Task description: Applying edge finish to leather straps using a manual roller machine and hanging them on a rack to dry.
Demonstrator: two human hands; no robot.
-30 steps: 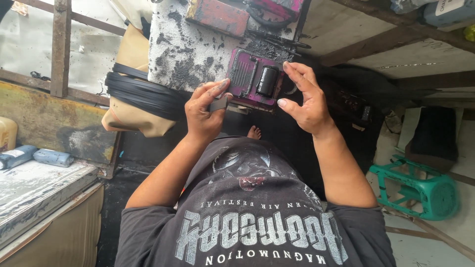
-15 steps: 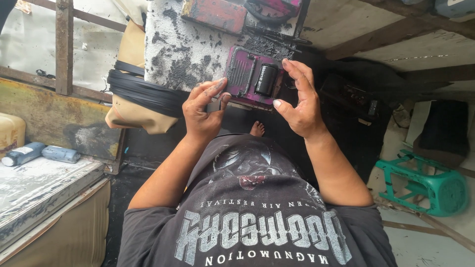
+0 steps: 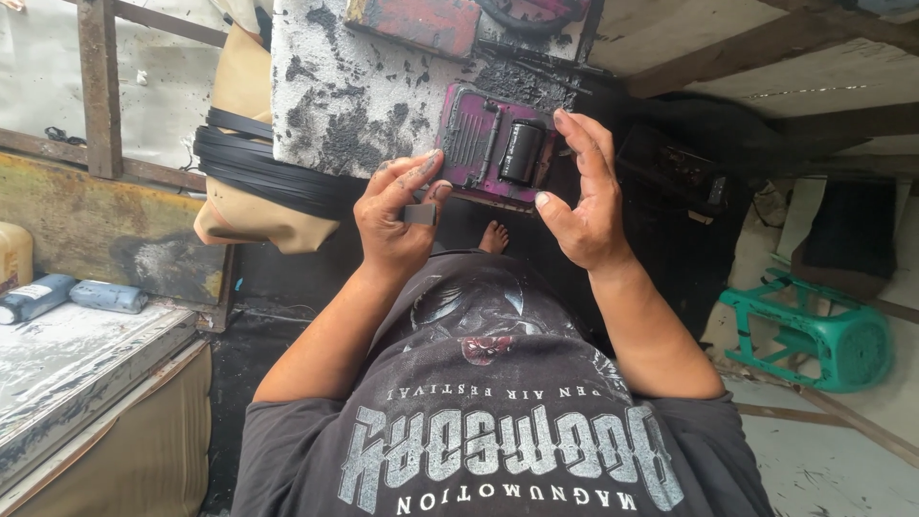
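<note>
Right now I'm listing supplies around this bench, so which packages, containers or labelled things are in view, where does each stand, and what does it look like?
Two tubes: lying side by side on the stained counter at far left, blue-grey, one with a pale label.
Jug: at the left edge behind the tubes, yellowish plastic, only partly in view.
No signs or screens show.

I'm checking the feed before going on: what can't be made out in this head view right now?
- Small dark piece: pinched in the left hand; fingers cover most of it, so its kind is unclear.
- Purple tray: its right edge is hidden behind the right hand.
- Black cylinder: too small to see detail.
- Red slab: cut off by the top edge.
</note>
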